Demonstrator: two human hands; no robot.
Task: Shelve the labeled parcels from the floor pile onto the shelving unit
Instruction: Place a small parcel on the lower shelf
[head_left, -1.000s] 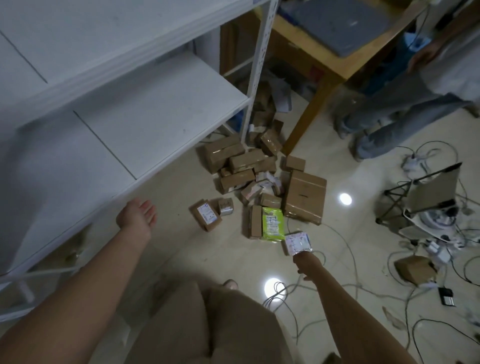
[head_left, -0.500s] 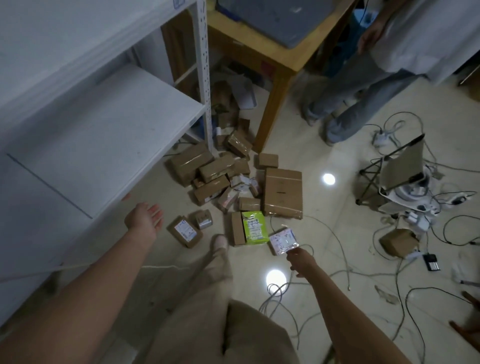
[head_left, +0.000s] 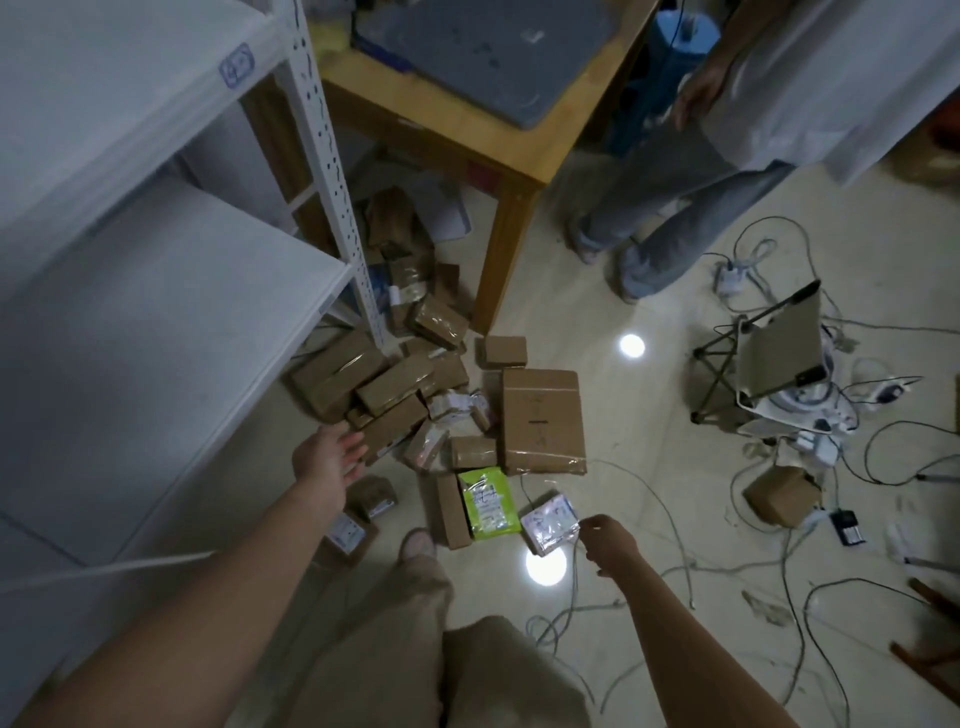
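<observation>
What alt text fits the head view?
The person's right hand pinches a small white plastic-wrapped parcel by its edge, while the open left hand stretches toward a pile of brown cardboard parcels beside the white metal shelving unit.

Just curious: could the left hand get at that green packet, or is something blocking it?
Probably yes: the left hand is open and empty, and the green packet lies uncovered, nothing between them.

The pale floor (head_left: 597, 322) carries a big box (head_left: 540, 421). Left of it, brown boxes (head_left: 384, 384) lie heaped as far as the shelf post (head_left: 353, 249). A small box (head_left: 503, 351) sits just beyond it. A green packet (head_left: 488, 501) lies just beside its near left corner. Right of it cables (head_left: 649, 499) sprawl, a lone box (head_left: 782, 493) among them.
</observation>
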